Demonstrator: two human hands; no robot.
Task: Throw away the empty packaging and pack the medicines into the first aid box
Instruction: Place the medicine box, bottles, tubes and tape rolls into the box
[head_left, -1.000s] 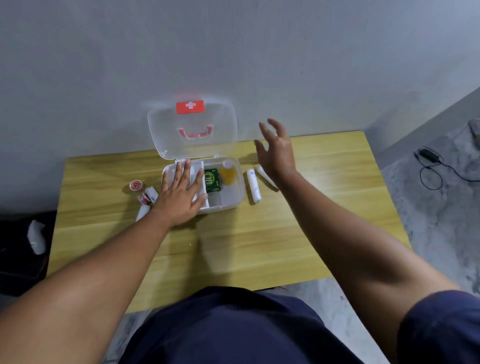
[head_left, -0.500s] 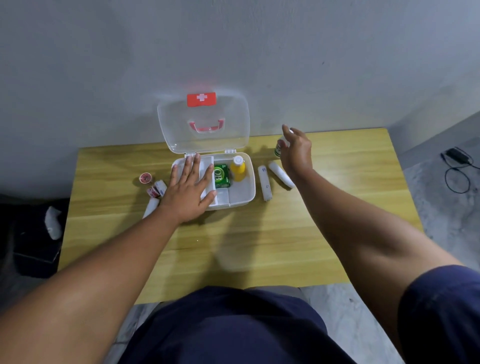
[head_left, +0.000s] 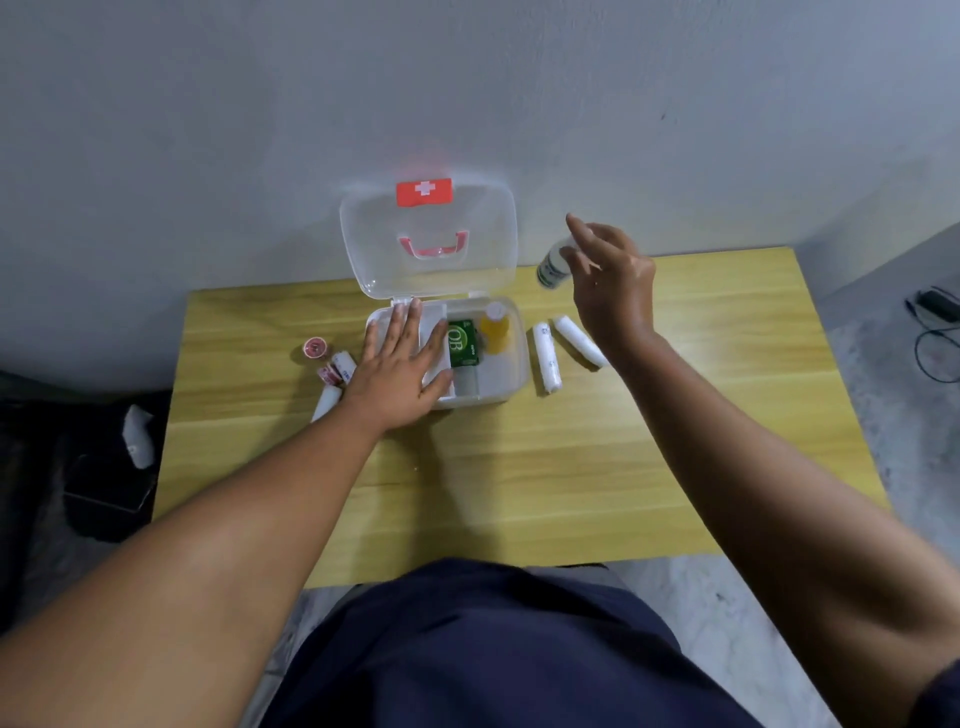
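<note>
I saw the clear first aid box (head_left: 498, 384) sitting open near the counter's (head_left: 519, 467) far edge, lid (head_left: 431, 234) upright against the wall. Inside, a green packet (head_left: 463, 344) lay lengthwise beside an upright yellow bottle (head_left: 494, 332). The left hand (head_left: 400, 366) lay flat, fingers spread, palm down over the box's left compartment, gripping nothing. The right hand (head_left: 610, 283) was raised above the counter, its grip closed around a small white bottle (head_left: 555, 266) tilted with its base toward the box. Two white gauze rolls (head_left: 546, 358) lay just right of the box, long axes running roughly away from me.
</note>
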